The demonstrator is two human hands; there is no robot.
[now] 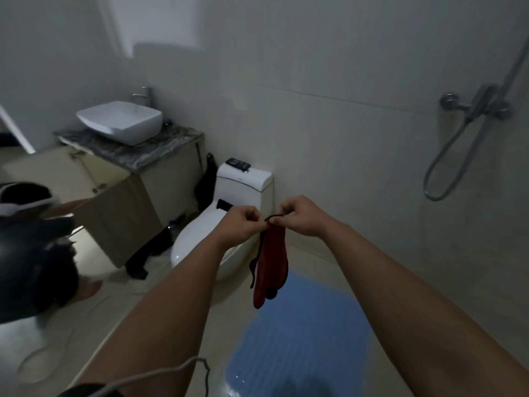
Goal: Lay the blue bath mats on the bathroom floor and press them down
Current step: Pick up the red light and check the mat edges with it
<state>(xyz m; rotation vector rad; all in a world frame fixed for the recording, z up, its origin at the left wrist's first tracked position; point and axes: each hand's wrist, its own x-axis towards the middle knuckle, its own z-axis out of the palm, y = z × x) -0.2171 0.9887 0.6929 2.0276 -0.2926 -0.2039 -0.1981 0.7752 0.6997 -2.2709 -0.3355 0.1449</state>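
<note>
A blue bath mat (pixel 300 333) with a bumpy surface lies flat on the pale floor below my arms, to the right of the toilet. Both arms reach forward above it. My left hand (pixel 242 222) and my right hand (pixel 297 214) pinch the top of a red cloth item with a black strap (pixel 270 265), which hangs down between them over the mat's far edge. The two hands are close together, almost touching. I see only one mat.
A white toilet (pixel 229 213) stands just beyond my hands against the wall. A vanity with a white basin (pixel 120 121) is at the left, its cabinet door open. Another person (pixel 34 247) bends down at the far left. A shower hose (pixel 458 150) hangs at the right.
</note>
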